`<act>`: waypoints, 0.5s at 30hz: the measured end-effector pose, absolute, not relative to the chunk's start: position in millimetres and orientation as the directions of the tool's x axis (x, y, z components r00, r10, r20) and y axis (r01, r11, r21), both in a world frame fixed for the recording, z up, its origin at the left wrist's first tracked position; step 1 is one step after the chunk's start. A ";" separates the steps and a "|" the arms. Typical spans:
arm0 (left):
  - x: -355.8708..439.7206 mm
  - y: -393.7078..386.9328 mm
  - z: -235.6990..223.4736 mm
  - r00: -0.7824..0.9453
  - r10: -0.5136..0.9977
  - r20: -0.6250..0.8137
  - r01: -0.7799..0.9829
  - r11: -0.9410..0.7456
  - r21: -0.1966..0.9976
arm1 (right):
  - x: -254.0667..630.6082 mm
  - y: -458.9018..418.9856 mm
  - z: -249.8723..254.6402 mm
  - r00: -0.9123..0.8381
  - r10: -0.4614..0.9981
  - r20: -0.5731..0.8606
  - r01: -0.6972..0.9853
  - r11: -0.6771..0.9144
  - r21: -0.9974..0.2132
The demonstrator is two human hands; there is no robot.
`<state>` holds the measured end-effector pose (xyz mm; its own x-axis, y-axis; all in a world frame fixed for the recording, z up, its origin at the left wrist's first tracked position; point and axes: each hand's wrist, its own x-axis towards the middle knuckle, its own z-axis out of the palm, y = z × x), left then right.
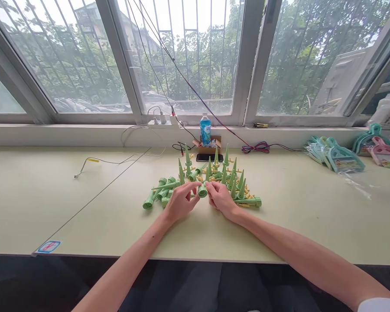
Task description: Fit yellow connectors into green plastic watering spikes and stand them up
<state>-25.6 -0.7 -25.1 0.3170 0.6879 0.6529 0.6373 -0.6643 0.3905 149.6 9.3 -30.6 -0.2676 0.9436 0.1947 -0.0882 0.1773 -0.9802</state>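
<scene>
Between my two hands is a green plastic watering spike (202, 191), its round open end facing me. My left hand (181, 202) has its thumb and fingers about the left side of this end. From the right, my right hand (221, 197) pinches the same spike, its fingers curled in. Just beyond, several green cone-shaped spikes (226, 156) stand upright. More green spikes (162, 190) lie on their sides to the left of my left hand. Small yellow plastic pieces (248, 190) are scattered among the spikes, partly hidden by them and by my hands.
Behind the pile are a dark phone (209, 158) and a small cardboard box (214, 149) with a blue bottle (206, 130). A bundled cable (256, 147) lies near the windowsill. Packaged dustpan-shaped items (344, 155) sit at the right. A thin wire (110, 162) crosses the table (117, 225).
</scene>
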 end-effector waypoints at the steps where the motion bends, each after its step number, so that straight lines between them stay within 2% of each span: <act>1: -25.7 -0.6 -25.2 0.318 0.684 0.656 0.636 -0.667 0.388 | 149.7 9.4 -30.7 -0.272 0.942 0.197 -0.088 0.179 -0.980; 15: -25.2 -0.9 -24.6 0.305 0.684 0.663 0.634 -0.665 0.394 | 149.2 10.6 -33.7 -0.307 0.925 0.225 -0.152 0.186 -0.971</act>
<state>-25.2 -0.9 -24.6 0.3054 0.6839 0.6626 0.6344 -0.6651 0.3940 149.2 10.6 -33.7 -0.3073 0.9247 0.2248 -0.1515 0.1857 -0.9709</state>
